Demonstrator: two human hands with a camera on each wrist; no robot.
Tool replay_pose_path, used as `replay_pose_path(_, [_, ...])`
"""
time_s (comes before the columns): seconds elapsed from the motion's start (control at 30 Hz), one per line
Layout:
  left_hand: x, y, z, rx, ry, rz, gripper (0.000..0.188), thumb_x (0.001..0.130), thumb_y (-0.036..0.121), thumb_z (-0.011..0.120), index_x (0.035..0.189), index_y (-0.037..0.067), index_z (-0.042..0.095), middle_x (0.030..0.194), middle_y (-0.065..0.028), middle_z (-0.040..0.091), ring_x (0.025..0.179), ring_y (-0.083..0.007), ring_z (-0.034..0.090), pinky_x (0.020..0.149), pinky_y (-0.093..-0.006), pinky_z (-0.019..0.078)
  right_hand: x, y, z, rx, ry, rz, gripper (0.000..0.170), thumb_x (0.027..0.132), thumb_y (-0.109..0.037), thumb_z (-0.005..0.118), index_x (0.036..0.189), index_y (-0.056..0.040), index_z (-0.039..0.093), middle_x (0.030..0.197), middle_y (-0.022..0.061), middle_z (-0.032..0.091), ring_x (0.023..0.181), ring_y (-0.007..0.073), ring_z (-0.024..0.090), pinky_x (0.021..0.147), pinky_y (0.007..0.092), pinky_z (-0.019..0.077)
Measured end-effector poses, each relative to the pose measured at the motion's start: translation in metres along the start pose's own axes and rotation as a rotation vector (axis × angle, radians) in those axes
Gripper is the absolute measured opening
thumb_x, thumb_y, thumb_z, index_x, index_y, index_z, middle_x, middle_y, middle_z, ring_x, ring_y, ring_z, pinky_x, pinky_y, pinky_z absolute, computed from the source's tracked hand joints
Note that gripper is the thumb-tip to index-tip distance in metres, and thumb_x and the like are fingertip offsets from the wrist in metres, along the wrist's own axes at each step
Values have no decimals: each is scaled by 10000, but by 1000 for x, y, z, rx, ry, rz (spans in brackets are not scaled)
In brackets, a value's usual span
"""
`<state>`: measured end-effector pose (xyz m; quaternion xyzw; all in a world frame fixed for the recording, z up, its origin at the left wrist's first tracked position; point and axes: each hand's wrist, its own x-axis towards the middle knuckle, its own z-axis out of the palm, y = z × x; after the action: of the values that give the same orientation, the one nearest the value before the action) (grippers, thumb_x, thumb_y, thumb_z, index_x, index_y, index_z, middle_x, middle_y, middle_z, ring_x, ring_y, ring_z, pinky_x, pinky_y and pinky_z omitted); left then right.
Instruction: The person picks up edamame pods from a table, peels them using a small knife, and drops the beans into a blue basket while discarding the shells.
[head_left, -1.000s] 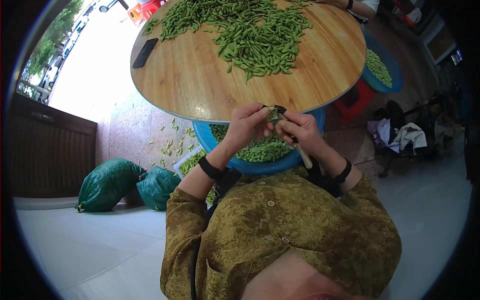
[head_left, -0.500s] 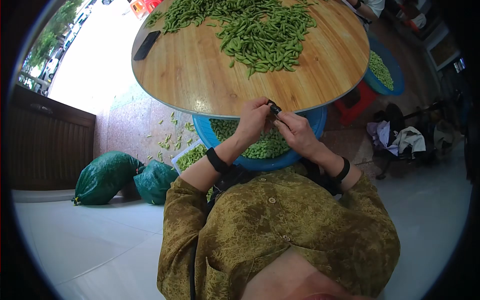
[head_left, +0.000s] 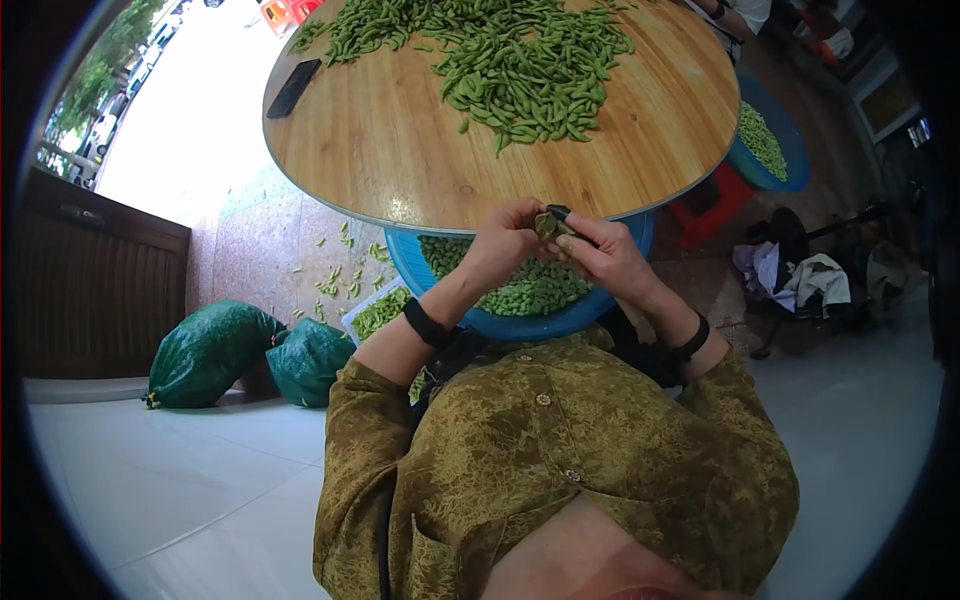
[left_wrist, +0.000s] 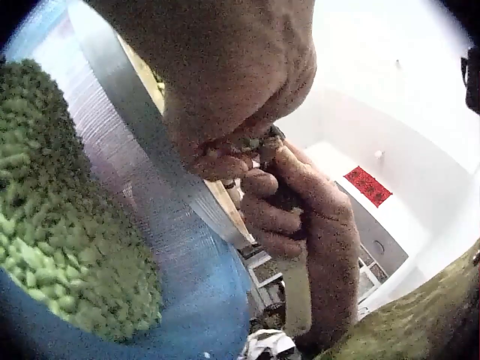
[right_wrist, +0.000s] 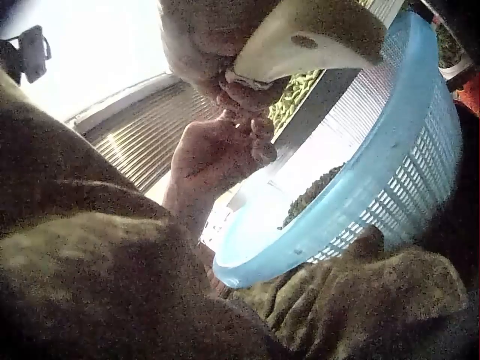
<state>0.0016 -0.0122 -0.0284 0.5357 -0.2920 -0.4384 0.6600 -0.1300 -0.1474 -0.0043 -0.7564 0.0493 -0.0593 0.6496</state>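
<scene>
My left hand (head_left: 500, 250) and right hand (head_left: 612, 262) meet over the blue plastic basket (head_left: 548, 326), near the table edge. The left fingertips pinch a small brownish-green pod (head_left: 546, 225). In my right hand is a tool with a pale handle (left_wrist: 298, 296); in the right wrist view the handle has a hole near its end, while its working end is hidden among the fingers. A dark piece (head_left: 559, 212) shows at the fingertips beside the pod. Shelled green beans (head_left: 540, 292) fill the basket below.
On the round wooden table (head_left: 380, 160) lie a heap of green pods (head_left: 530, 85) and a black phone (head_left: 294, 90). Pods and shells (head_left: 345, 280) litter the floor at left, near green sacks (head_left: 215, 355). Another blue basin (head_left: 790, 160) of beans stands at right.
The fingertips closed together half a second ago and have since turned, so the brownish-green pod shows again between them. The head view has shifted slightly; both hands stay over the basket.
</scene>
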Motion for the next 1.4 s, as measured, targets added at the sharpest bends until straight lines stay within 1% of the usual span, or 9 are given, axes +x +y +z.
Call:
replay_pose_path(0.4, [-43,9,-14,51,117,89,254,866,68,633,1099,-16,577,902,-48,657,787,-119,607,710,-255,483,-2,-14,14,411,-98,202,174,945,-104,500,1065,-17,591,712,-8,555,498,16,446,407,166,333])
replay_pose_path(0.47, [-62,15,-25,57,150,55,200,847,59,652,1029,-10,606,836,-31,649,733,-96,590,663,-237,474,-1,-5,22,353,-237,161,365,926,-94,506,1288,-46,520,736,-15,553,495,21,437,407,168,344])
replay_pose_path(0.6, [-112,79,-65,1484,211,14,117,785,81,631,869,1,612,785,-179,628,721,-322,631,655,-401,488,1,-6,20,433,-196,179,175,931,-102,493,1077,-26,553,717,-4,542,469,27,425,392,180,336])
replay_pose_path(0.7, [-108,92,-88,1658,18,-142,100,781,90,592,827,2,606,782,-218,601,766,-411,590,678,-470,466,4,12,14,364,-184,180,121,939,-124,496,872,-26,516,677,-7,521,458,27,420,385,185,334])
replay_pose_path(0.9, [45,70,-113,1462,155,576,183,759,-14,528,913,21,621,897,-180,589,833,-384,585,711,-450,473,5,11,13,307,-146,208,202,945,-168,502,792,-37,508,628,-23,496,452,27,421,384,191,333])
replay_pose_path(1.1, [103,55,-147,1556,-20,467,177,759,9,526,911,22,615,970,-151,580,891,-379,585,744,-433,475,-1,15,-3,294,-113,197,210,945,-187,508,799,-37,520,637,-26,499,464,25,428,387,188,340])
replay_pose_path(1.27, [78,38,-124,1349,253,433,136,835,105,533,935,33,591,832,-175,623,784,-419,582,705,-456,483,5,11,4,393,-27,199,189,954,-175,489,848,-26,534,625,-19,493,465,30,424,393,187,345])
replay_pose_path(1.33, [53,30,-100,1172,253,461,161,878,165,555,931,15,582,716,-130,637,608,-329,599,583,-397,491,12,17,2,442,-17,148,171,960,-168,476,897,-22,539,650,-13,502,478,29,428,394,186,346])
replay_pose_path(1.4, [20,51,-57,491,176,43,188,914,208,566,926,20,577,689,-49,627,541,-154,576,479,-278,443,15,15,4,483,-10,95,165,966,-160,462,947,-17,543,676,-8,510,490,28,432,396,184,348])
